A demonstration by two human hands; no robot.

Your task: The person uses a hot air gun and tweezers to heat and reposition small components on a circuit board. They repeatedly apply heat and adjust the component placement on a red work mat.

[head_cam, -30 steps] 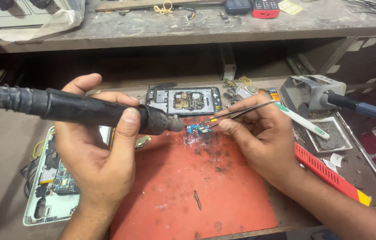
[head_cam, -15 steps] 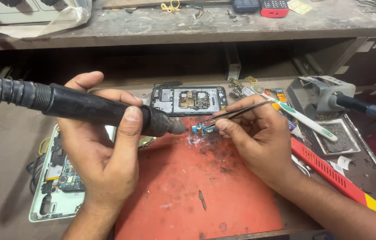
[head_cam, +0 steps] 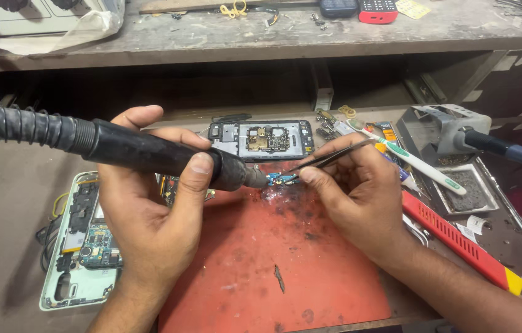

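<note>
Between nozzle (head_cam: pixel 254 177) and tweezers (head_cam: pixel 328 158) grip lies the small board (head_cam: pixel 282 179).

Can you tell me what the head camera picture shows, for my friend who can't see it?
The left hand holds a black hot-air tool with its nozzle pointed at a tiny blue circuit board, which the right hand pinches with tweezers over a red work mat. An opened phone lies behind, and another at the left.

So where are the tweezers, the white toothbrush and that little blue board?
tweezers (head_cam: pixel 333 155), head view, mid-shaft.
white toothbrush (head_cam: pixel 418 164), head view, middle of the handle.
little blue board (head_cam: pixel 282 179), head view, its exposed face.
</note>
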